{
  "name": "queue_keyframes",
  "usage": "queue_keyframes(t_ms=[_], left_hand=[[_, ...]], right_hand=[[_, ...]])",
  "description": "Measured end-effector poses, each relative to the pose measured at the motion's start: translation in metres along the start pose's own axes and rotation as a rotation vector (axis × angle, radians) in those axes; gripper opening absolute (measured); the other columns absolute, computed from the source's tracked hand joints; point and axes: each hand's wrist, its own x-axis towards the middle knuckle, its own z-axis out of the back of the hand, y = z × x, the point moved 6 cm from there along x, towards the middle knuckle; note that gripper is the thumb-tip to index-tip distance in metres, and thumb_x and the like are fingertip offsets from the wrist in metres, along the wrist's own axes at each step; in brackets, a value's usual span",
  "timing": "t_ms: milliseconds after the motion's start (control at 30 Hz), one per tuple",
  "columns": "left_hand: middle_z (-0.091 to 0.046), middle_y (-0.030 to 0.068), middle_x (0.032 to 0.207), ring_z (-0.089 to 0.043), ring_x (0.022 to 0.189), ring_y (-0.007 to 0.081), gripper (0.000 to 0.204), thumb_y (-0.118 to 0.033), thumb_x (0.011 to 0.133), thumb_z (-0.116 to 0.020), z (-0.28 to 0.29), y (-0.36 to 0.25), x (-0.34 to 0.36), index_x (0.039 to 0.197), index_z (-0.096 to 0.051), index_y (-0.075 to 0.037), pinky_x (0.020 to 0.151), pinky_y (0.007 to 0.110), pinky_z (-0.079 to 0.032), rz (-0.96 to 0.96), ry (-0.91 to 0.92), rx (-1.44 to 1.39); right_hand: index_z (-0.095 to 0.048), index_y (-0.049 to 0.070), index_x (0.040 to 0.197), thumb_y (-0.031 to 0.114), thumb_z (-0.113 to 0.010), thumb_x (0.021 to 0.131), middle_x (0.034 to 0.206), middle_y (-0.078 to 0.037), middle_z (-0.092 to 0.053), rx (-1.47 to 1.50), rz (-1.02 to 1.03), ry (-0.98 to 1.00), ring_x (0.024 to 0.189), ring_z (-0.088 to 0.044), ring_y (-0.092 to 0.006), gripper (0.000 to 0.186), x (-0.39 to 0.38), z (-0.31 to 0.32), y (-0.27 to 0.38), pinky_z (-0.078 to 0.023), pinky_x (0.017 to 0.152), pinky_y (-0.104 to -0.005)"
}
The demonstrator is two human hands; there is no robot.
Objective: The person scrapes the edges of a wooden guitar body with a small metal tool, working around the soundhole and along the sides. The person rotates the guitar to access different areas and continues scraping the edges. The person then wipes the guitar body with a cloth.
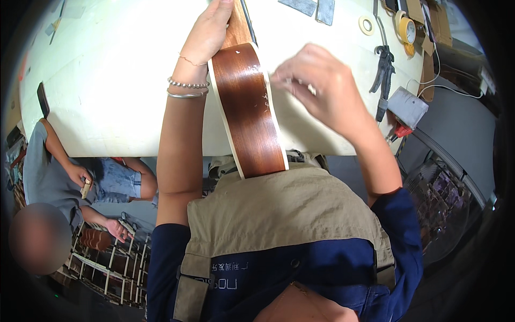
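Observation:
A glossy brown ukulele body (245, 107) stands on its side, its curved side wall facing up between two pale edge strips. Its near end rests against my apron, and its far part reaches over the white table. My left hand (210, 31) is closed around the far part, with some fingers hidden behind the wood. Close to the right pale strip, my right hand (322, 80) is pinched and smeared by motion. Small whitish bits show at its fingers, but what it grips is unclear. A few pale flecks lie on the brown side.
The white table (118, 107) bears a black clamp (383, 75), a tape roll (366, 25), dark flat pieces (325, 11) and a grey box (407, 104) with a cable. At left, a seated co-worker (59, 166) handles clips by a slatted rack (115, 268).

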Motion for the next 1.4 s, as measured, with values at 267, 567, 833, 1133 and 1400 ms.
queue_keyframes(t_ms=[267, 567, 833, 1133, 1400], left_hand=[[-0.064, 0.0166, 0.097, -0.070, 0.082, 0.0293, 0.049, -0.043, 0.104, -0.038, 0.005, 0.001, 0.003, 0.121, -0.048, 0.002, 0.069, 0.035, -0.061, -0.011, -0.021, 0.042], [-0.059, 0.0107, 0.125, -0.055, 0.111, 0.0167, 0.055, -0.040, 0.104, -0.041, 0.002, 0.016, 0.011, 0.133, -0.049, 0.006, 0.099, 0.030, -0.045, -0.111, 0.085, -0.139], [-0.059, 0.0097, 0.122, -0.055, 0.111, 0.0167, 0.049, -0.037, 0.105, -0.041, 0.003, 0.012, 0.014, 0.131, -0.051, 0.004, 0.099, 0.030, -0.044, -0.176, 0.059, -0.048], [-0.061, 0.0115, 0.120, -0.057, 0.108, 0.0174, 0.053, -0.039, 0.105, -0.040, 0.012, 0.023, 0.015, 0.130, -0.052, 0.006, 0.098, 0.030, -0.045, -0.091, 0.032, -0.093], [-0.062, 0.0065, 0.112, -0.058, 0.101, 0.0133, 0.046, -0.029, 0.103, -0.050, -0.001, 0.011, 0.010, 0.135, -0.048, 0.003, 0.089, 0.026, -0.049, -0.111, 0.075, -0.114]], right_hand=[[-0.069, 0.004, 0.083, 0.001, -0.073, 0.071, 0.079, -0.006, -0.067, -0.063, 0.057, -0.015, 0.074, -0.059, -0.0240, 0.013, 0.016, 0.003, -0.004, -0.051, 0.066, -0.0341], [-0.069, 0.005, 0.081, -0.002, -0.072, 0.065, 0.082, -0.003, -0.067, -0.073, 0.036, 0.096, 0.075, -0.059, -0.0209, 0.018, -0.025, -0.013, 0.009, -0.052, 0.064, -0.0312], [-0.069, 0.004, 0.082, -0.002, -0.074, 0.071, 0.080, -0.005, -0.067, 0.034, 0.019, 0.011, 0.076, -0.060, -0.0233, 0.014, -0.003, -0.007, -0.005, -0.051, 0.067, -0.0331], [-0.069, 0.004, 0.085, -0.005, -0.074, 0.067, 0.082, -0.004, -0.068, -0.074, 0.075, -0.085, 0.076, -0.060, -0.0217, 0.021, 0.004, -0.008, -0.003, -0.050, 0.065, -0.0311], [-0.070, 0.005, 0.080, 0.004, -0.076, 0.071, 0.080, -0.005, -0.068, 0.142, -0.069, 0.231, 0.076, -0.061, -0.0217, 0.011, -0.025, -0.015, 0.002, -0.051, 0.067, -0.0334]])
